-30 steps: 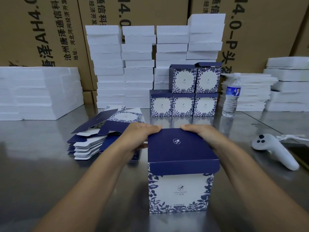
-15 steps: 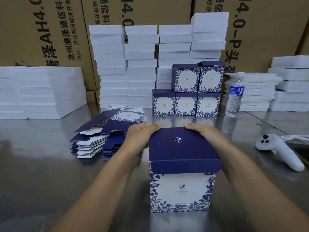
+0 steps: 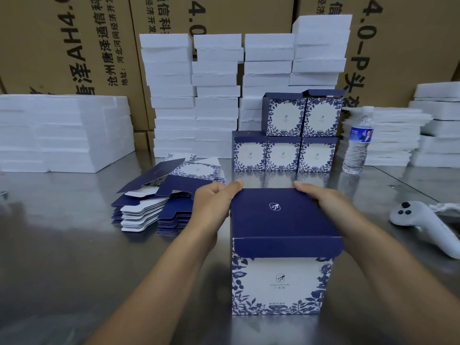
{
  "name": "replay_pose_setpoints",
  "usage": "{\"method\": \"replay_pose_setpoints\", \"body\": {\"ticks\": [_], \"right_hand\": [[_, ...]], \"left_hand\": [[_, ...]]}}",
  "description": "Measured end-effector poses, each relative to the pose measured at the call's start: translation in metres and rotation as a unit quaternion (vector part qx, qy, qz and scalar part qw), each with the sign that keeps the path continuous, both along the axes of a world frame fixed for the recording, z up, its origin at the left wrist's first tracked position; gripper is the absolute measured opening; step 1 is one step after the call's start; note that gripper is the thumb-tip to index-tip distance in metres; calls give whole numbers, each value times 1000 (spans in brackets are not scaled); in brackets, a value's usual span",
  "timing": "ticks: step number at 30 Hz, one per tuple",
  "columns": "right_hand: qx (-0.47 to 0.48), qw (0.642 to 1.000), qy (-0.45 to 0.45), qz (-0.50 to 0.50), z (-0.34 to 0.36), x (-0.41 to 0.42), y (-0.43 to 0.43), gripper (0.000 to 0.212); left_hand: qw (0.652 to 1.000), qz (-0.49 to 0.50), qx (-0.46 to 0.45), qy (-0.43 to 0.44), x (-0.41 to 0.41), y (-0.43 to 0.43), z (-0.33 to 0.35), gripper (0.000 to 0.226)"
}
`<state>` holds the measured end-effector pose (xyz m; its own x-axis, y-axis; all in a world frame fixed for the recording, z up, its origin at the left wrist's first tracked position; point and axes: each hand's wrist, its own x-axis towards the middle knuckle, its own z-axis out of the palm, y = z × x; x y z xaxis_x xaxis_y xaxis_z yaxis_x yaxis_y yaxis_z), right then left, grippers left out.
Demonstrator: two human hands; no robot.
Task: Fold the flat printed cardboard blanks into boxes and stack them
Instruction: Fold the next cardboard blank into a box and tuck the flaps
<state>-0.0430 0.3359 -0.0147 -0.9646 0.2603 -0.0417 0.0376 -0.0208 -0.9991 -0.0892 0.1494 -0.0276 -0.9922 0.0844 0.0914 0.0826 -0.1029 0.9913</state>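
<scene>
While both hands clasp the box (image 3: 281,282) at the near middle of the table (image 3: 62,245), the fold looks almost finished: the dark blue lid lies flat across the top, but its front flap hangs outside over the printed face instead of being tucked in. The left hand (image 3: 214,202) wraps the box's left side with its thumb on the back corner of the lid, and the right hand (image 3: 326,202) does the same on the right side. I judge that the next move calls for easing the front flap inside the front wall without creasing it, then carrying the box to the stack of finished boxes (image 3: 283,155) near the far edge, where three stand in a row with two on top, leaving the upper left place free. With its lid down, nothing inside the box can be seen, and the stacked boxes hide their insides too. A pile of flat blanks (image 3: 159,207) waits just left of the left hand. A water bottle (image 3: 358,143) stands right of the stack.
</scene>
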Motion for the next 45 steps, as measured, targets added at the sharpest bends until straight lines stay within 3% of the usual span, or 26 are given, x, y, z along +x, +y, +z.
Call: {"method": "replay_pose_setpoints", "body": {"ticks": [4, 13, 17, 22, 29, 34, 37, 40, 42, 45], "right_hand": [[17, 999, 19, -24, 4, -2, -3, 25], [24, 1000, -2, -10, 4, -4, -2, 17], [74, 990, 117, -28, 5, 13, -4, 8], [126, 938, 321, 27, -12, 52, -14, 19], [274, 886, 374, 3, -19, 48, -22, 21], [315, 870, 378, -38, -30, 30, -23, 19], [318, 867, 377, -63, -33, 12, -25, 17], [323, 866, 375, -68, -36, -6, -26, 16], [332, 861, 380, -66, -38, -15, -26, 16], [334, 850, 399, -82, -41, -23, -27, 21]], "left_hand": [[1000, 21, -4, 18, -2, 2, -2, 46], [998, 32, -16, 44, -4, 3, -2, 46], [997, 37, -27, 55, -3, 3, -1, 46], [998, 40, -31, 36, -9, 4, 1, 46], [999, 50, -18, 6, -15, 4, 4, 37], [983, 110, -16, 143, -6, 2, 4, 16], [954, 87, -43, 284, 4, -1, 0, 21], [848, 79, -212, 480, 4, 1, -11, 26], [800, 102, -267, 527, -3, 3, -20, 25], [789, 146, -254, 541, -12, 9, -29, 21]]}}
